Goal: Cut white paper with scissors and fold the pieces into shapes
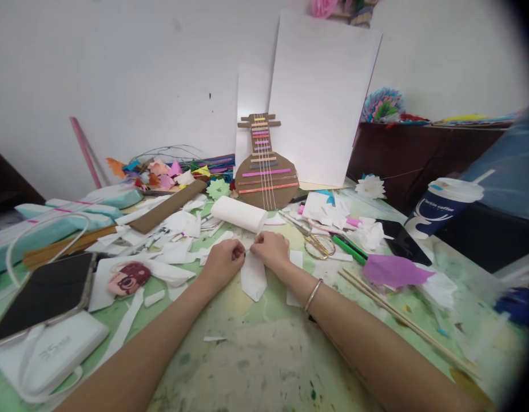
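My left hand (225, 260) and my right hand (271, 250) meet near the middle of the table, both closed in a pinch. Between them they grip the upper end of a white paper strip (253, 280), whose pointed end lies toward me. Just beyond my fingers rests a white paper roll (239, 214). Another white paper piece (295, 278) lies partly under my right wrist. Behind the roll, a cardboard lute (266, 177) with coloured bars and white strings leans upright.
Gold-handled scissors (319, 246), a green marker (350, 249) and wooden sticks (401, 317) lie right. A lidded coffee cup (444, 206) stands beyond a black phone (404, 240). To the left are another phone (45, 297), a white power bank (50, 355) and paper scraps (178, 224).
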The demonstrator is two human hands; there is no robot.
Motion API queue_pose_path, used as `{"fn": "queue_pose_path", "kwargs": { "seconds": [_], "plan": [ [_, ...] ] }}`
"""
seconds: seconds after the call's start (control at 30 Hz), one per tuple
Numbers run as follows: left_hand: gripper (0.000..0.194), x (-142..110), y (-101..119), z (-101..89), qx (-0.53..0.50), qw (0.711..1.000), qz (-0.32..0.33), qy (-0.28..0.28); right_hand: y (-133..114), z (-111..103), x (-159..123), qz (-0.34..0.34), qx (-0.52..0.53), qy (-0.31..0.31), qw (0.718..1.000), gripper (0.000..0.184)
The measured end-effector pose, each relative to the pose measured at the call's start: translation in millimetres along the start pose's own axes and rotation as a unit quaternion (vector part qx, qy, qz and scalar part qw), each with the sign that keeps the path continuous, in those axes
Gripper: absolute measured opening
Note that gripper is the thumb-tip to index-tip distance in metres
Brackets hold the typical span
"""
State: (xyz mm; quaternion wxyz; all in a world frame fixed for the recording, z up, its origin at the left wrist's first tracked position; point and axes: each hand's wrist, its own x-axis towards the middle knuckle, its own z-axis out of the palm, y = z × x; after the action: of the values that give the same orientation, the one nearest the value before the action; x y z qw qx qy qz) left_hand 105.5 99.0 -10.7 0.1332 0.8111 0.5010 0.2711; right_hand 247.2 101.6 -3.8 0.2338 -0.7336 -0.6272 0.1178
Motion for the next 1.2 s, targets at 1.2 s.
{"fn": "queue_pose_path", "kwargs": {
  "seconds": [1.2],
  "plan": [
    [0.019,-5.9,-3.1,-8.3,0.013,0.994,0.111,-0.009,7.3,2.1,6.5,-0.012,0.05,-0.02,0.998,0.009]
  ]
}}
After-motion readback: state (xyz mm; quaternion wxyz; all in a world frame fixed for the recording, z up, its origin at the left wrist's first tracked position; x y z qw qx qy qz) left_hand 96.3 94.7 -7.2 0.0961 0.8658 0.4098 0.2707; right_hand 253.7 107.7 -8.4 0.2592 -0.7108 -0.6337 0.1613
